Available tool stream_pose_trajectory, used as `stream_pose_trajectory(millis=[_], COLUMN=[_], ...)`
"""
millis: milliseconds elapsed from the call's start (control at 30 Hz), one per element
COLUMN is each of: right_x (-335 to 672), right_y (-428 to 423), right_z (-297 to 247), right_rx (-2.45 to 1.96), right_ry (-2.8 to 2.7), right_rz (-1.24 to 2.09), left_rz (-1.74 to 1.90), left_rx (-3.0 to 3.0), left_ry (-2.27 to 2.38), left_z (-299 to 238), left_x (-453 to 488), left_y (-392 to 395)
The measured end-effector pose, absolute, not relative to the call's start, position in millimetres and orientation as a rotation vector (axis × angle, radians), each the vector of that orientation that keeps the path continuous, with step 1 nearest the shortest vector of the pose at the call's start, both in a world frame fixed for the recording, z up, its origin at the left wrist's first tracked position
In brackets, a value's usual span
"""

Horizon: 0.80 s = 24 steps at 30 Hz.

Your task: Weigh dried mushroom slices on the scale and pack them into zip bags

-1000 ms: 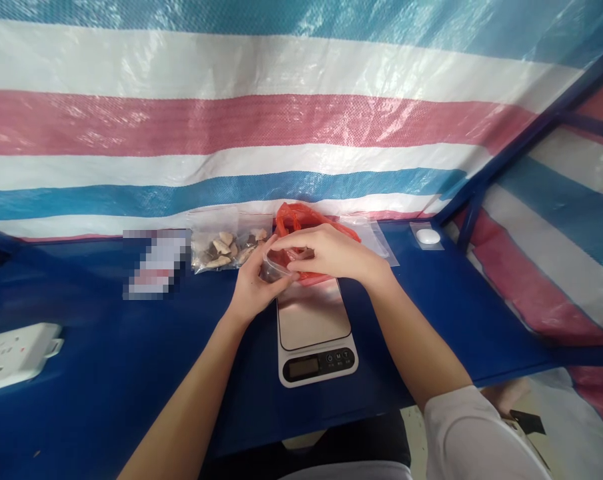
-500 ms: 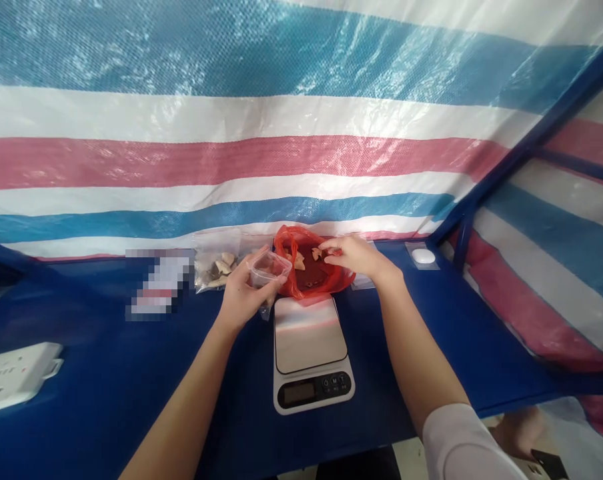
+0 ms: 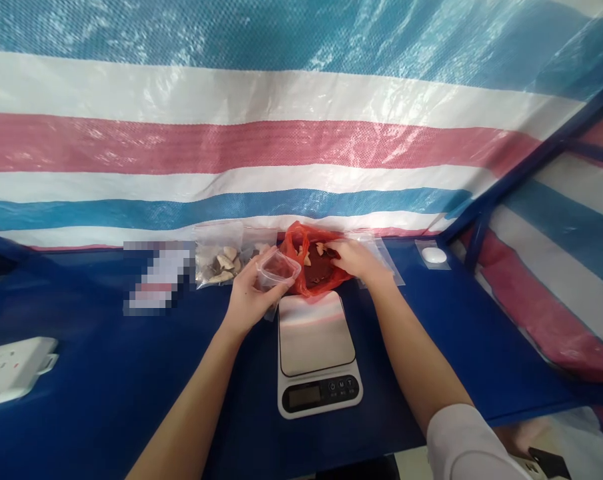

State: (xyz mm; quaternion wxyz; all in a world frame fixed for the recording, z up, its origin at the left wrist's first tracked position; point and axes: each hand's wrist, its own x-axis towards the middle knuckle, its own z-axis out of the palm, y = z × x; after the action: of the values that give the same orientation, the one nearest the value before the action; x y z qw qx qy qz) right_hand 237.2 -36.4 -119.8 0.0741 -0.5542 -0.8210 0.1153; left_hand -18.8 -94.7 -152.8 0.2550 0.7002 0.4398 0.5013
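Observation:
My left hand (image 3: 254,293) is closed around a clear plastic bag (image 3: 277,267), holding its mouth spread. Just right of it lies a red plastic bag (image 3: 315,290), its mouth open, with several pale tan, irregular pieces (image 3: 321,249) inside. My right hand (image 3: 349,257) reaches into the red bag from the right. Its fingers are bent together beside a pale piece; the fingertips are in shadow, and what they grip is not clear. In front of the red bag sits a white digital scale (image 3: 317,337) with a bare metal plate and a dark display.
Behind my left hand lies a clear bag (image 3: 219,265) of pale chunks. Flat clear bags (image 3: 381,257) lie right of the red bag. A white oval object (image 3: 433,255) is farther right. A white power strip (image 3: 16,370) sits left on the blue table (image 3: 131,373). Striped sheeting (image 3: 261,147) hangs behind.
The view has tilted and shifted slightly. My right hand has gone a little deeper into the red bag. My left hand still holds the clear bag beside it.

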Motion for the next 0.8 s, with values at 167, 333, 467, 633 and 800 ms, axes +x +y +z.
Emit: stream_pose_trajectory(millis=[167, 333, 467, 633, 800], right_x=[229.6, 231.2, 237.2, 238.2, 236.3], right_y=[-34.6, -33.9, -34.1, -29.7, -26.2], right_z=[-121.5, -121.8, -125.1, -131.4, -133.7], right_rx=[-1.584, -1.656, -1.733, -1.737, -1.806], right_ry=[-2.442, -2.431, -2.432, -2.455, -2.488], right_rz=[0.286, 0.295, 0.311, 0.251, 0.168], left_rz=[1.381, 1.374, 1.361, 1.374, 1.375], left_rx=[1.868, 1.848, 1.859, 1.903, 1.885], left_ry=[1.202, 1.224, 1.215, 1.194, 1.195], left_z=[-155.1, -159.1, -159.9, -159.7, -158.3], left_x=[-17.9, -16.9, -14.8, -13.5, -14.3], left_y=[-94.6, -95.1, -95.8, -94.9, -95.6])
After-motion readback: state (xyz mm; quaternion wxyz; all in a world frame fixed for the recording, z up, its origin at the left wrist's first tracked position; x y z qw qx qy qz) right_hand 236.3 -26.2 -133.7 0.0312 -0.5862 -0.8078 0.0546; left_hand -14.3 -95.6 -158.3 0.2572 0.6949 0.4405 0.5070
